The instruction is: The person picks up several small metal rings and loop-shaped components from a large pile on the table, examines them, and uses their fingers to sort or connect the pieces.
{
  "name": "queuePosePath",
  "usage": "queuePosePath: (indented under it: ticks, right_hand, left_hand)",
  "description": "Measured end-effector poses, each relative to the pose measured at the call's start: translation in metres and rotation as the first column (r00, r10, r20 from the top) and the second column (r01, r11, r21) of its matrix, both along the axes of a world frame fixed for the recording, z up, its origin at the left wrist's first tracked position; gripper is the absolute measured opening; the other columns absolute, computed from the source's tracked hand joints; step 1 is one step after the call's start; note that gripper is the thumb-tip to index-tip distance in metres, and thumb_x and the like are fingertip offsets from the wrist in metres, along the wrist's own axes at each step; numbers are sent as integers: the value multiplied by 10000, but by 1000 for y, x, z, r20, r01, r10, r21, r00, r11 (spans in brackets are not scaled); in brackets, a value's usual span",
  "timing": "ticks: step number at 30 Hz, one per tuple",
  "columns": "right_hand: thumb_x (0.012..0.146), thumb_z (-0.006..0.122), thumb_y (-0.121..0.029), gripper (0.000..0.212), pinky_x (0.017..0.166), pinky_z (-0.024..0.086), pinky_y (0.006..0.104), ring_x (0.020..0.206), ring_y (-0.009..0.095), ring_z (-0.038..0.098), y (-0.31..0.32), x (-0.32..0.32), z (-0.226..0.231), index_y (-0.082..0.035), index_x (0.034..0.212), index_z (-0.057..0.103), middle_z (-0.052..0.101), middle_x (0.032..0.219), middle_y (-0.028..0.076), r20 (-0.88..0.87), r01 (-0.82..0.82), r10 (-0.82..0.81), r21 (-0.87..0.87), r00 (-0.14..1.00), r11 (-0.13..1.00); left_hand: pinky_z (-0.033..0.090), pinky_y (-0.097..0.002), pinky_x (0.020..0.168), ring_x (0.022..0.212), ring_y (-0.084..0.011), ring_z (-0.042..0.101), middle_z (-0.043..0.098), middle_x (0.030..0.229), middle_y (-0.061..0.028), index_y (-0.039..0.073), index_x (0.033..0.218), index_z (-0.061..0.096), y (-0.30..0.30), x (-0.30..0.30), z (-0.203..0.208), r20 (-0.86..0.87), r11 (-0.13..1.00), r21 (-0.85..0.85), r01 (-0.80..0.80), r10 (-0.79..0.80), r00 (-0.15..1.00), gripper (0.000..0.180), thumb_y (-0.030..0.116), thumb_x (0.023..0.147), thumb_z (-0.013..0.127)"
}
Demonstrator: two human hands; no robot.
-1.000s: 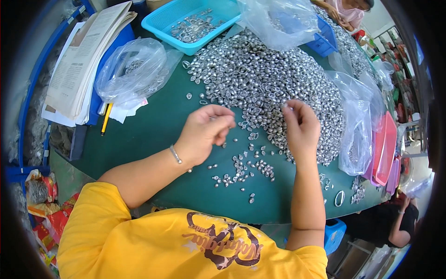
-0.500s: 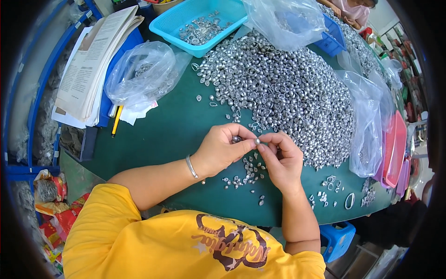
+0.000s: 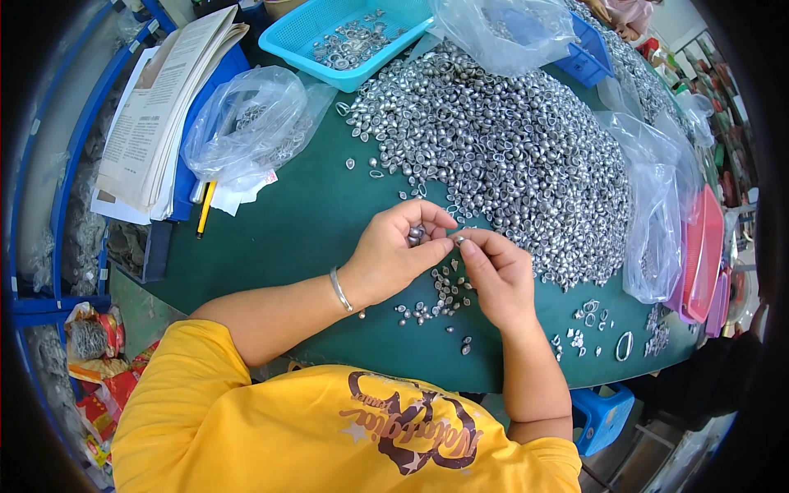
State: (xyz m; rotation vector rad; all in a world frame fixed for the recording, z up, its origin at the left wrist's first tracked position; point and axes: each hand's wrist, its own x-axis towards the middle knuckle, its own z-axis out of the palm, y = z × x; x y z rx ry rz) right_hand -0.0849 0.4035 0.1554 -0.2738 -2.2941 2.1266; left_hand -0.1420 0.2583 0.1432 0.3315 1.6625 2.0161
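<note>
My left hand (image 3: 385, 248), with a silver bangle (image 3: 339, 289) at its wrist, is curled around a few small rounded silver metal pieces (image 3: 416, 235). Close against its thumb tip, my right hand (image 3: 503, 283) pinches one small silver metal piece (image 3: 459, 241) between thumb and forefinger. Beyond both hands spreads a large heap of similar silver pieces (image 3: 509, 156), some domed and some hollow like teardrop rings. Below the hands, a small scatter of pieces (image 3: 446, 292) lies on the green tabletop (image 3: 279, 238).
A turquoise basket (image 3: 345, 80) holding metal pieces stands at the far side. To the left are a clear plastic bag (image 3: 238, 131), papers (image 3: 156, 123) and a yellow pen (image 3: 205, 209). Plastic bags (image 3: 653, 238) and a red basket (image 3: 703, 255) sit right. Another person's hand (image 3: 629, 31) shows far right.
My left fingers have lifted and parted somewhat from the right hand, showing more of the pieces held in the palm. The piece in my right pinch has turned and sits slightly lower in my fingers.
</note>
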Motion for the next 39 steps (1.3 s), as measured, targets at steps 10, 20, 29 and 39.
queuePosePath:
  ticks: [10, 20, 29, 39]
  right_hand:
    - [826, 556, -88, 125, 524, 390, 196, 609, 48, 483, 8, -1, 0, 19, 850, 615, 585, 700, 10, -85, 23, -14, 102, 996, 995]
    - [703, 622, -100, 138, 551, 451, 346, 656, 248, 542, -16, -14, -11, -70, 835, 596, 503, 684, 68, -251, 54, 262, 809, 932, 585]
    - [693, 631, -37, 128, 513, 418, 313, 578, 213, 508, -19, -14, -13, -58, 814, 596, 474, 645, 67, -305, -10, 251, 617, 919, 787]
    - [749, 584, 10, 171, 440, 347, 205, 484, 79, 395, -13, -8, -14, -15, 886, 486, 452, 658, 17, -334, 74, 33, 303, 942, 950]
  left_hand:
    - [340, -158, 471, 542, -24, 425, 548, 740, -5, 11, 917, 584, -5, -6, 10, 28, 999, -30, 25, -25, 999, 128, 41, 792, 586]
    - [340, -161, 458, 542, -41, 426, 597, 824, -93, -12, 905, 552, -31, -13, 10, 173, 992, 32, -122, 115, 978, 124, -3, 784, 572]
    - [378, -161, 517, 607, -30, 464, 596, 849, -56, -26, 973, 564, -33, -11, 5, -93, 996, -73, -49, 43, 995, 176, 21, 804, 562]
    - [310, -158, 445, 516, -58, 391, 562, 799, -90, -20, 970, 534, -37, -11, -3, 549, 933, 359, 2, -213, 808, 175, 2, 805, 482]
